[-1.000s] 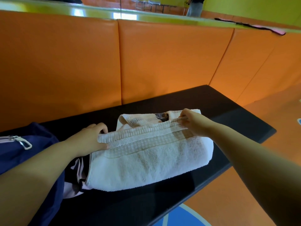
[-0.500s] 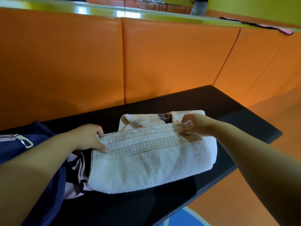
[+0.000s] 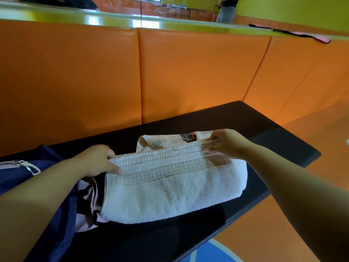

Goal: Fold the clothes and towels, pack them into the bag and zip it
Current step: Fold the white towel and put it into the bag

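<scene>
White terry towel lies folded into a thick oblong on the black bench top, looped pile on the body, with a flat woven waffle band and ribbed stripes along the upper edge. A second fold of towel with grey smudges pokes out behind it. Left hand pinches the banded hem at the left end, thumb on top, fingers curled under. Right hand pinches the same hem at the right end, fingertips closed on the rib. Navy fabric bag sits at the left, touching the towel's left end, metal zipper pull lying on top. A pale pink and black garment is bunched between bag and towel. Glossy padded orange wall panels behind.
</scene>
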`<state>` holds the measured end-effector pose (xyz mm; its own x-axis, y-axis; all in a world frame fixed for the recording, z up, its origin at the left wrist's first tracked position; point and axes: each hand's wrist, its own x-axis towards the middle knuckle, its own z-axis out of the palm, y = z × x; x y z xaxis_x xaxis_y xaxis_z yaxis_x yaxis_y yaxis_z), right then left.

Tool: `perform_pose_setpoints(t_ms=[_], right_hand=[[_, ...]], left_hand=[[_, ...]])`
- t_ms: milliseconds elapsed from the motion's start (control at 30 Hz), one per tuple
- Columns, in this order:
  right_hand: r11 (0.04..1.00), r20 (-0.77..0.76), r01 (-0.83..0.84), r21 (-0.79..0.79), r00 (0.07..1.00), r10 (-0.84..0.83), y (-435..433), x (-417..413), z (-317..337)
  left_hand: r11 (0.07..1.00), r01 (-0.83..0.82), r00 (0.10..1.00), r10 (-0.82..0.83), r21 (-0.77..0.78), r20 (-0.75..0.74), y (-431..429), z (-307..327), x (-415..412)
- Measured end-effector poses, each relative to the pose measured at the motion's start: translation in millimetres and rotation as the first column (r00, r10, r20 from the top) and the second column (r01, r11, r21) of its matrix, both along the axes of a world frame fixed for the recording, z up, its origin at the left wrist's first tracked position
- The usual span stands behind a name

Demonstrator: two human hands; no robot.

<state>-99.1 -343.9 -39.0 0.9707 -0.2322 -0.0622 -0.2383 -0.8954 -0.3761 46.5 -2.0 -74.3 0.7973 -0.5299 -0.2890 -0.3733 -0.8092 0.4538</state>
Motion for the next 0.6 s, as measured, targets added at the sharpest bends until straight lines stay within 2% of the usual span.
perform_pose_setpoints(t_ms=[133,300,467,600], right_hand=[[0.999,0.064,0.023,0.046,0.998,-0.026,0.9,-12.2,15.9],[0.983,0.122,0.045,0.176,0.99,-0.067,12.5,-43.8,46.7],[0.956,0.192,0.046,0.289,0.976,-0.105,24.4,-87.6,80.0],[0.898,0.267,0.022,0.44,0.951,-0.155,33.1,-123.6,106.0]], left_hand=[[0.996,-0.041,0.997,0.045,-0.075,0.06,6.7,19.0,-10.0],[0.986,-0.044,0.991,0.063,-0.161,0.12,21.7,59.0,-34.6],[0.964,-0.043,0.989,0.079,-0.261,0.127,39.8,106.7,-70.7],[0.886,-0.073,0.99,0.121,-0.458,0.076,51.8,135.3,-104.0]])
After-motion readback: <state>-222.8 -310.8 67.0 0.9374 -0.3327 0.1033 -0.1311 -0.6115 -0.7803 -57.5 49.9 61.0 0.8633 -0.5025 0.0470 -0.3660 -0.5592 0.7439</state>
